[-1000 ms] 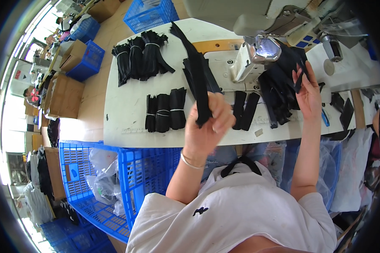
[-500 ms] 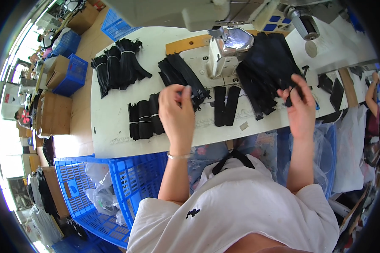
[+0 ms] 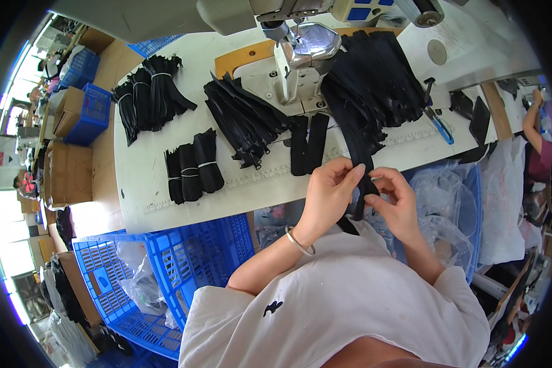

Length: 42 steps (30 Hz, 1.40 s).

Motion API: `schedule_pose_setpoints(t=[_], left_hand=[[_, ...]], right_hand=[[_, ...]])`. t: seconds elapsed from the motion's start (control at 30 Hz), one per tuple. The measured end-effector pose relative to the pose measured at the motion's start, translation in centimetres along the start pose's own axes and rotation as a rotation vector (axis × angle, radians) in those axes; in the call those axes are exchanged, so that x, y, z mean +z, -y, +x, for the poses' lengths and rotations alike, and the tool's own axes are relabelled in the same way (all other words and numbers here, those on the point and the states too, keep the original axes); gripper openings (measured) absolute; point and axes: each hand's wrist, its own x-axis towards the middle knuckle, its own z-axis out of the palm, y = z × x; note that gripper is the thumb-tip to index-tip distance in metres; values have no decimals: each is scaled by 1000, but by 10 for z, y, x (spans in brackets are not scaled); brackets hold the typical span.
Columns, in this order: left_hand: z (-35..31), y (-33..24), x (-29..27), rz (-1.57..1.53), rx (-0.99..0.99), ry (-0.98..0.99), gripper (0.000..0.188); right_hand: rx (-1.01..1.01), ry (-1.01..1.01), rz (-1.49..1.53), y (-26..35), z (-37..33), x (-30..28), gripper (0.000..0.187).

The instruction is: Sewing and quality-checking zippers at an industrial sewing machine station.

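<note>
Close to the table's front edge, my left hand (image 3: pixel 331 193) and my right hand (image 3: pixel 395 202) pinch the near part of one black zipper (image 3: pixel 360 153). It hangs down between my fingertips, and its far part reaches back to a fanned pile of black zippers (image 3: pixel 380 80) right of the sewing machine (image 3: pixel 303 58). My fingers hide some of it. Left of the machine lies another loose pile of zippers (image 3: pixel 242 116), metal pulls at its near end. Two short black strips (image 3: pixel 306 144) lie between the piles.
Tied black bundles lie on the white table (image 3: pixel 147 205), some at the far left (image 3: pixel 144 92), others nearer (image 3: pixel 193 165). Blue-handled snips (image 3: pixel 440 127) rest at the right. A blue crate (image 3: pixel 159 264) holding clear plastic stands below left; plastic bags (image 3: pixel 441 208) fill another at right.
Both hands have come together at the table's front edge, with the zipper drawn toward me from the right pile. The view has shifted, so the left zipper pile now shows fully.
</note>
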Motion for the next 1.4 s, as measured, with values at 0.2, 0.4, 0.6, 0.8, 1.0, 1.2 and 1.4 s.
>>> schedule_pose_setpoints(t=[0.2, 0.4, 0.6, 0.8, 1.0, 1.2, 1.4], left_hand=[[1, 3, -3, -14, -29, -25, 24], [2, 1, -9, -108, -14, -144, 24], [10, -7, -28, 211, 194, -216, 19], [5, -9, -41, 1146, 282, -338, 31], [5, 1, -32, 1221, 301, -374, 26], [4, -1, -42, 311, 79, -246, 11], [-13, -11, -55, -429, -23, -191, 15]], right_hand=[[37, 115, 135, -8, 7, 0, 24], [37, 111, 264, -10, 8, 6, 11], [71, 229, 171, -3, 0, -3, 9], [145, 50, 222, -8, 12, -15, 45], [227, 116, 203, -11, 14, -20, 22], [264, 1, 262, 7, 15, -17, 6], [74, 147, 76, 32, 33, 6, 8]])
